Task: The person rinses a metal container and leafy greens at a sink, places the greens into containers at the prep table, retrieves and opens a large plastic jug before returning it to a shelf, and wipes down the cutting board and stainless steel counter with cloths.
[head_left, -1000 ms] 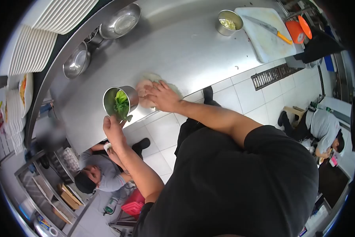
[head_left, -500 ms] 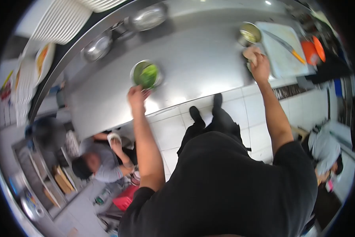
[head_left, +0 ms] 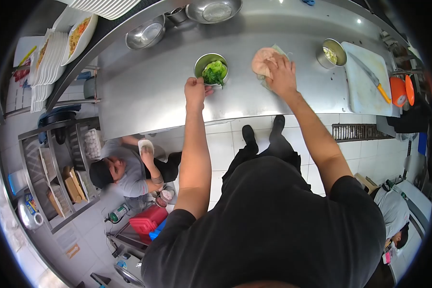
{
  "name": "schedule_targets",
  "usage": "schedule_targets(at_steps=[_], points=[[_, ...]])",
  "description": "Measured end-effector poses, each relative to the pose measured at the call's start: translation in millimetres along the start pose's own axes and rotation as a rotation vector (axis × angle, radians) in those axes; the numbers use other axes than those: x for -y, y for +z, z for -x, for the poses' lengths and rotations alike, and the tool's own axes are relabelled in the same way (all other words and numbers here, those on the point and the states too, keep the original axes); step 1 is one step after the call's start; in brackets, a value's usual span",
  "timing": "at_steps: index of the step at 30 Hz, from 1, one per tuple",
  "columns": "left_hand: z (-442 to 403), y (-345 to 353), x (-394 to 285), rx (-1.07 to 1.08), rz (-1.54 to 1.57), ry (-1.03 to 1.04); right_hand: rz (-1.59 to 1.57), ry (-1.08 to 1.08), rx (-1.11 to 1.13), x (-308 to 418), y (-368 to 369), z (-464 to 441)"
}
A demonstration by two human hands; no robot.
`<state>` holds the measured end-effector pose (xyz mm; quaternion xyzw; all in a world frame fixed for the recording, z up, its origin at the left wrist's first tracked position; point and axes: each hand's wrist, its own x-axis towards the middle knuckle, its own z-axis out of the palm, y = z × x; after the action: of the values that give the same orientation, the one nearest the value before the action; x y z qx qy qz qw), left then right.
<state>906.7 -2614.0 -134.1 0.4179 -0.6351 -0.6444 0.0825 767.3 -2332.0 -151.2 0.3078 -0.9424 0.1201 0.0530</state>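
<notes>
My left hand [head_left: 196,91] pinches the near rim of a metal container [head_left: 197,66] that holds green leaves [head_left: 214,72]. Its fingers are closed at the rim beside the leaves. Further right, my right hand [head_left: 282,74] presses on a pinkish cloth [head_left: 262,61], bunched together with a pale greenish piece, on the steel table [head_left: 168,91]. To the right of that hand stands a metal container [head_left: 320,59] with pale chopped pieces [head_left: 329,54] in it.
A white cutting board [head_left: 362,89] carries a knife [head_left: 369,74] with a yellow handle, beside an orange object [head_left: 397,91]. Metal bowls [head_left: 146,33] stand at the back left, near stacked white plates [head_left: 44,72]. A person [head_left: 132,175] is below left, another [head_left: 392,209] at right.
My right hand and the cloth went far right to near the cutting board, then came back left to mid-table. My left hand stays at the leaf container. The camera view has shifted.
</notes>
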Motion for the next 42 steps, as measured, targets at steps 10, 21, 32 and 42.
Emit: schedule_targets(at_steps=[10,21,32,42], points=[[67,71,-4,0.048,0.022,0.181,-0.731,0.390,0.225,94,-35,46],[157,185,3,0.435,-0.615,0.445,-0.314,0.239,0.218,-22,-171,127],[324,428,15,0.968,-0.567,0.163,-0.714,0.741,-0.234,-287,-211,346],[410,603,8,1.018,-0.393,0.250,-1.530,1.165,-0.523,-473,-209,470]])
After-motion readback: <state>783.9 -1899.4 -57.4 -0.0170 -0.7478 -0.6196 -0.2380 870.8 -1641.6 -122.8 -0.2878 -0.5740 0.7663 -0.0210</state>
